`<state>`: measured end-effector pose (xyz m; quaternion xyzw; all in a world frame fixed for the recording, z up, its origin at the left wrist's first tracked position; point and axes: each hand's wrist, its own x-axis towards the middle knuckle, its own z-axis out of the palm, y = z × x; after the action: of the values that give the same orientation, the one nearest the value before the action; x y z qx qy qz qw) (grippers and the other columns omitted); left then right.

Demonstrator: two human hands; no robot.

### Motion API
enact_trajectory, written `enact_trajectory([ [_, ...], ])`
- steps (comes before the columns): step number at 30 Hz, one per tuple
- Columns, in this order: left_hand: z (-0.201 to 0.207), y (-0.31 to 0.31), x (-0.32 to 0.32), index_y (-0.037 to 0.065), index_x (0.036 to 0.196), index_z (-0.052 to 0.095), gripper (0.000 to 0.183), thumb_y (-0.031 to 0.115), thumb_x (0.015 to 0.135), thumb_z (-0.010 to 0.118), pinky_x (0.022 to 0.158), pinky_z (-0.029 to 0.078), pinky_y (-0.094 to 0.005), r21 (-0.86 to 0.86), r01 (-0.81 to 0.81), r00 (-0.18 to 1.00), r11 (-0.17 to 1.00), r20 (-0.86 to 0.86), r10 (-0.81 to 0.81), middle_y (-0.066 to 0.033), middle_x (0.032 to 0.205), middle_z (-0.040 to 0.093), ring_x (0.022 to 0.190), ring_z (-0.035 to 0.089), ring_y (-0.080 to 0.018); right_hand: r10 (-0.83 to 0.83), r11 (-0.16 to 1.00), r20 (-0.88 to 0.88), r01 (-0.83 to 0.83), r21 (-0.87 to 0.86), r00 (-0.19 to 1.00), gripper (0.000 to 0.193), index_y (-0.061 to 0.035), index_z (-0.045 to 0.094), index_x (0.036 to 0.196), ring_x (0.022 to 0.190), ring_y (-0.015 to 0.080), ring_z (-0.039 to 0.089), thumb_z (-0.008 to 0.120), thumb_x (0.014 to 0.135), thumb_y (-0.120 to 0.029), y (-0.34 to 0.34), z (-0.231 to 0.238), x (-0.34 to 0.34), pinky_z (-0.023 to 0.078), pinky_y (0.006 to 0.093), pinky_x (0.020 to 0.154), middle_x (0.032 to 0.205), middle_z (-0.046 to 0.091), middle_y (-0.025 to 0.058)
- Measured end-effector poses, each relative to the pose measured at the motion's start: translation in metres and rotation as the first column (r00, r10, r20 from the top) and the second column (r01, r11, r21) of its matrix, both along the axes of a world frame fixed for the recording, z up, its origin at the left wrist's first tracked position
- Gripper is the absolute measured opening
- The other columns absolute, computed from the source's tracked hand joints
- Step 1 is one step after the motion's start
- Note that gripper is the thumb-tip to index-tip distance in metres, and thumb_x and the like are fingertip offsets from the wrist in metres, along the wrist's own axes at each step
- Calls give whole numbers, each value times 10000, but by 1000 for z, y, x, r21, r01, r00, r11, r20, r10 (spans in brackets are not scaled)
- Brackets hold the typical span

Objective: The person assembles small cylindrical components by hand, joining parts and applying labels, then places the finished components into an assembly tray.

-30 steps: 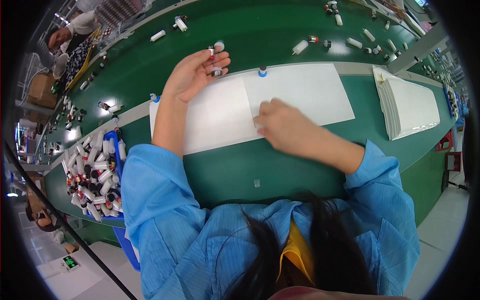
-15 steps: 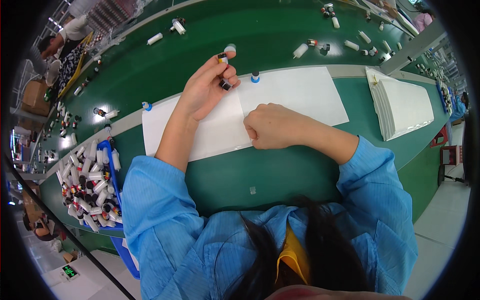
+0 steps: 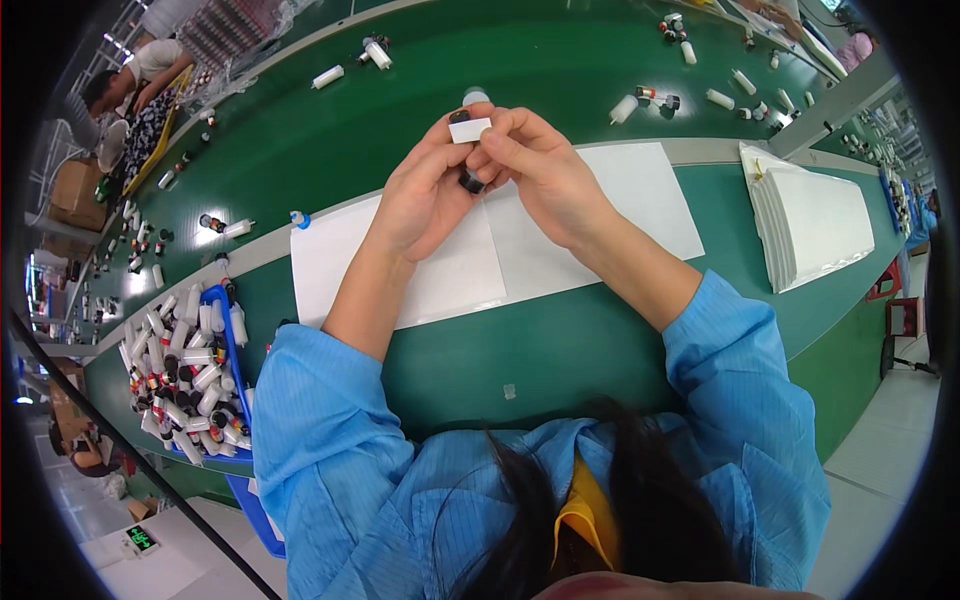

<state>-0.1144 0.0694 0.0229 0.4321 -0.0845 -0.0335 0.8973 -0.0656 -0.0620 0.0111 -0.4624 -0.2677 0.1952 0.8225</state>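
My left hand is closed around small black-capped bottles; a black cap shows below its fingers and a translucent bottle end above them. Against one bottle sits a small white label, pinched at its right end by my right hand. The fingertips of both hands meet there, above two white sheets lying side by side. How many bottles the left hand holds is partly hidden by its fingers.
At left a blue bin is heaped with white bottles. A stack of white sheets lies at right. More bottles are scattered over the green surface beyond. A blue-and-white piece stands by the sheet's left corner. Another person is at far left.
My right hand has risen from the sheets to my left hand, and a white label now shows against the bottle. The view has shifted slightly.
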Motion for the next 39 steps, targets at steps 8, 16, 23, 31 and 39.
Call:
enact_trajectory([
  [8,-11,2,3,33,1232,396,361,216,923,368,784,386,-300,36,38,997,999,58,-40,-6,801,445,761,439,-114,-5,1000,-113,5,1,994,120,-80,534,809,651,101,542,597,820,-182,-1,-1,0,351,222,621,710,606,35],
  [16,-20,3,2,14,1230,399,461,361,950,280,806,405,-341,-68,273,962,960,44,-271,26,632,334,610,357,-94,2,993,-270,-33,-109,963,231,-13,536,991,693,136,574,598,815,-149,-8,12,-5,420,278,722,915,606,106],
  [23,-11,14,4,24,1055,541,422,385,914,375,777,459,-408,693,21,998,721,29,-56,-89,977,615,905,589,-245,-48,887,297,177,-426,954,425,-5,521,1099,806,160,586,688,719,-94,-14,23,13,476,271,709,926,597,131],
  [31,6,181,-19,89,926,640,242,26,741,498,793,458,-390,731,-234,756,-641,552,353,-111,984,576,933,557,-306,64,168,816,800,-576,574,379,-38,561,991,746,256,605,694,644,-112,-66,38,89,460,352,677,786,621,94],
  [39,-49,290,-58,52,1013,604,324,-20,710,515,836,447,-394,705,-213,907,-676,400,131,-133,1128,535,975,544,-305,165,648,650,415,-639,742,146,-26,614,862,610,114,528,619,722,-69,-36,4,8,436,243,584,664,577,25],
])
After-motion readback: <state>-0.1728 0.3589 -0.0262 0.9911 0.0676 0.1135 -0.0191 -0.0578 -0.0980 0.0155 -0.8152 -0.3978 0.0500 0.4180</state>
